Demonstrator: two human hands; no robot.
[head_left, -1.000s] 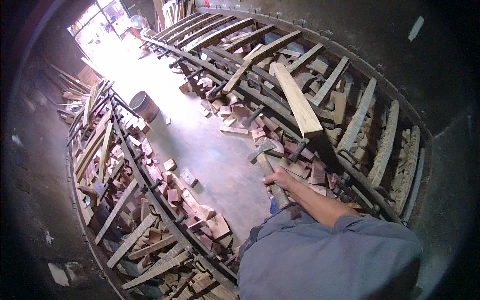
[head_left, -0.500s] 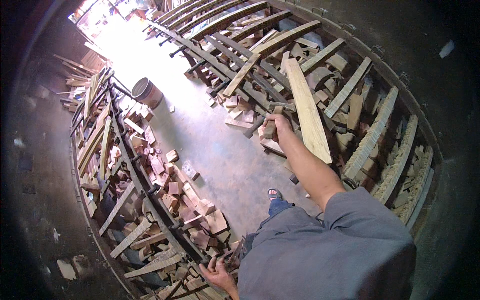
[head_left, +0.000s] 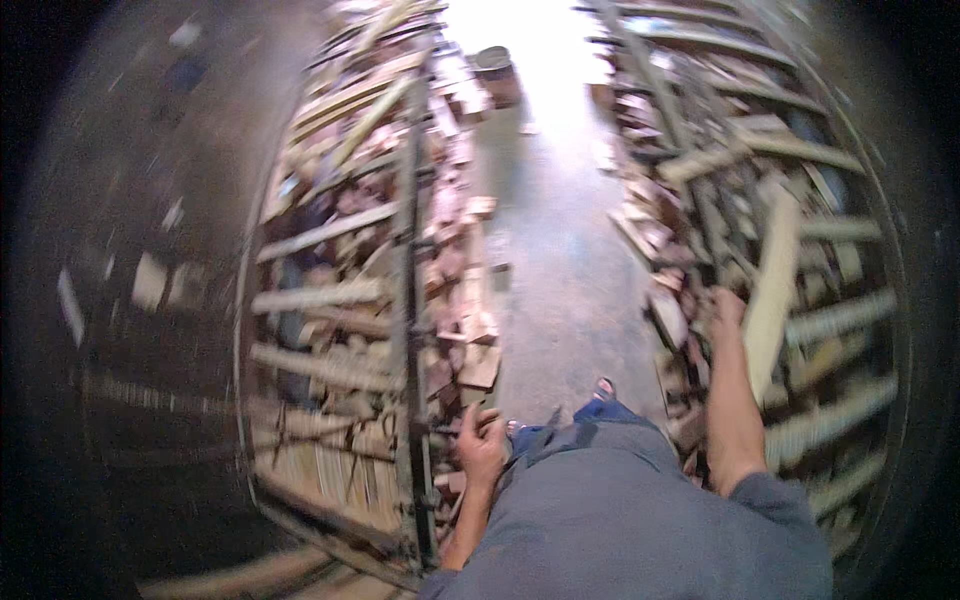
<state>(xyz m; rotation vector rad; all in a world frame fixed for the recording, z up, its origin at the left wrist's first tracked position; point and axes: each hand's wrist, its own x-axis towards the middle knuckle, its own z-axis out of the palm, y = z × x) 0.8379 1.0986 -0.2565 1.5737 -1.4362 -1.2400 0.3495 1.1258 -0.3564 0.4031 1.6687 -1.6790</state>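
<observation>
My left hand [head_left: 482, 447] is beside the left rack's dark inner rail [head_left: 409, 310], with its fingers apart and nothing in them. Over on the right, my right hand [head_left: 728, 305] is closed at the inner side of the right rack. Blur and the hand itself hide what it grips. A long pale plank [head_left: 772, 300] slants across that rack, just right of my right forearm. A shorter wooden board [head_left: 705, 160] lies farther along the same rack.
Wood offcuts [head_left: 480, 365] lie along the left rack's foot, and more blocks [head_left: 668, 305] line the right one. Between the racks runs a grey floor aisle [head_left: 560, 270]. A bucket [head_left: 497, 78] stands at its far end. Ribbed wooden slats [head_left: 325, 297] cross the left rack.
The view has swung and blurred, so the aisle now runs nearly straight ahead. My left hand shows farther from the left rail. The brown wooden piece seen in my right hand is now indistinct.
</observation>
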